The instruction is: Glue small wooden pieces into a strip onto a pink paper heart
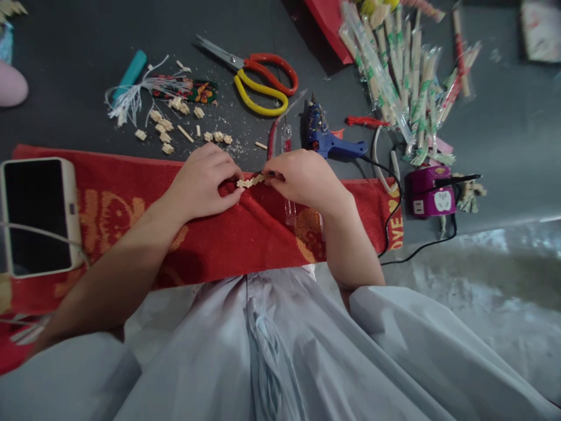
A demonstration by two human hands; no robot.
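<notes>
Between my two hands, just over the red towel (pixel 210 245), lies a short strip of small pale wooden pieces (pixel 250 182). My left hand (pixel 204 182) is closed at the strip's left end, thumb below and fingers above. The right end is pinched by my right hand (pixel 302 178), whose fingertips are partly hidden. Small pale wooden clusters (pixel 162 126) and bits lie on the dark table beyond my left hand. A blue glue gun (pixel 328 137) rests beyond my right hand, near a clear plastic piece with red in it (pixel 286 137).
Scissors with red and yellow handles (pixel 263 82) lie at the back. Wrapped stick bundles (pixel 403 76) cover the back right. A purple power block (pixel 432 192) with black cords stands at right; a phone (pixel 38 216) lies on the towel's left end. White strings (pixel 135 96) lie back left.
</notes>
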